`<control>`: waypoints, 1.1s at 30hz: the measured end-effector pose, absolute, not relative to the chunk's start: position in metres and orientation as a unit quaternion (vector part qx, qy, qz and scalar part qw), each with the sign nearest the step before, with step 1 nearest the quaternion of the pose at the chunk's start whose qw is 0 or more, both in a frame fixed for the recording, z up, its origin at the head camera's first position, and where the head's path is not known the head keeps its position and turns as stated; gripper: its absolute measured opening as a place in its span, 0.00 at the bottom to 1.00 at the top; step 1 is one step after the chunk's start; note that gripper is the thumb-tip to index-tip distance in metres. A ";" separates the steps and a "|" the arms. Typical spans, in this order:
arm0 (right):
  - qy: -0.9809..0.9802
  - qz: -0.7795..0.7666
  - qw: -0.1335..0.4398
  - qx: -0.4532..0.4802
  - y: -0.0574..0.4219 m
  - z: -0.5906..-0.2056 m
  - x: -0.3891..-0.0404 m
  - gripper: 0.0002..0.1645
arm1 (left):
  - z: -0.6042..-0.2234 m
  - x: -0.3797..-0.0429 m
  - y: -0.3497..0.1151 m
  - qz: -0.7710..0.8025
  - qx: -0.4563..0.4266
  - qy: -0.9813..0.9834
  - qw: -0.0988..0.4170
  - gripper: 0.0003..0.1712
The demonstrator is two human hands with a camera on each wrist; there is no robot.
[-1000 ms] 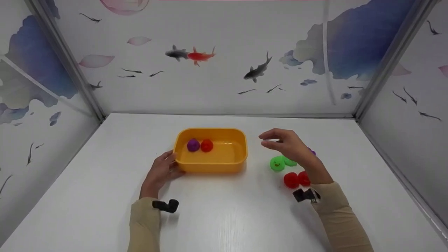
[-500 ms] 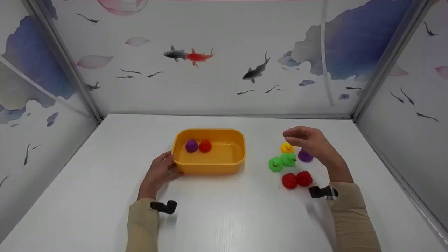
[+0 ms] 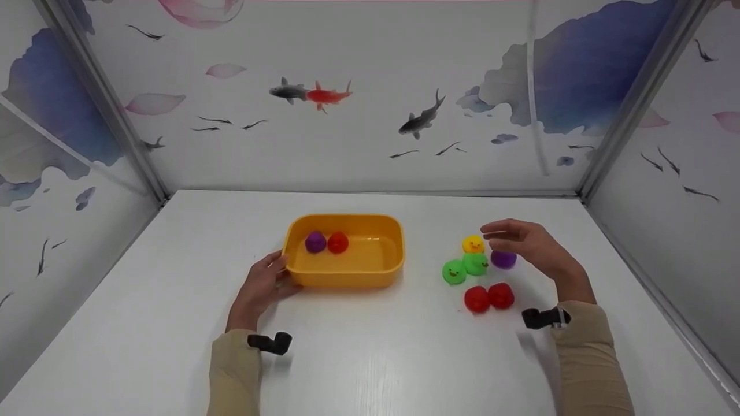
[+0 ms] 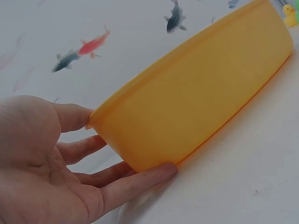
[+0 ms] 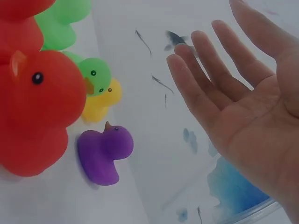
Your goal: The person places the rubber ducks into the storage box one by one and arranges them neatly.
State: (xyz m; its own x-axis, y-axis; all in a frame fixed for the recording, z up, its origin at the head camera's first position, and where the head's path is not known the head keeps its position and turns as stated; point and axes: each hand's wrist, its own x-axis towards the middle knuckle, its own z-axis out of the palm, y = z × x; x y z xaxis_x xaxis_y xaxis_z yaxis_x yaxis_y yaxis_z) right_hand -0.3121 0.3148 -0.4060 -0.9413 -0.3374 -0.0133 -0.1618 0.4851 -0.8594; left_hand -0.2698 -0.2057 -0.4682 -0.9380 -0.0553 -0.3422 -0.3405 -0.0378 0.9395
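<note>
At the left end of the orange plastic bin, my left hand grips its corner, digits at the rim and low on the outer wall. A purple duck and a red duck lie inside. My right hand hovers over the purple rubber duck on the table, fingers extended and nothing held. In the head view it partly covers that duck. Beside it are a yellow duck, two green ducks, one at the front, and two red ducks, one on the right.
The white table is enclosed by panels printed with fish and petals; the back panel rises behind the bin. Grey metal posts stand at the corners. Both wrists carry a black camera mount, the right one near the red ducks.
My right hand has moved right, away from the bin's side, and lowered slightly over the purple duck. The yellow duck has come into view. My left hand stays at the bin.
</note>
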 end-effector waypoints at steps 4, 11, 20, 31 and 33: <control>0.856 -0.487 0.108 -0.133 0.320 -0.415 -0.314 0.32 | -0.470 -0.270 -0.204 0.706 -0.142 0.686 0.099 0.31; 0.867 -0.470 0.122 -0.112 0.324 -0.428 -0.318 0.33 | -0.470 -0.269 -0.206 0.708 -0.142 0.684 0.102 0.32; 0.872 -0.453 0.141 -0.122 0.325 -0.441 -0.320 0.35 | -0.468 -0.270 -0.204 0.701 -0.147 0.690 0.104 0.31; 0.879 -0.441 0.146 -0.107 0.323 -0.449 -0.322 0.35 | -0.469 -0.268 -0.206 0.706 -0.131 0.689 0.102 0.31; 0.881 -0.437 0.147 -0.107 0.322 -0.449 -0.322 0.35 | -0.468 -0.269 -0.205 0.707 -0.131 0.687 0.102 0.31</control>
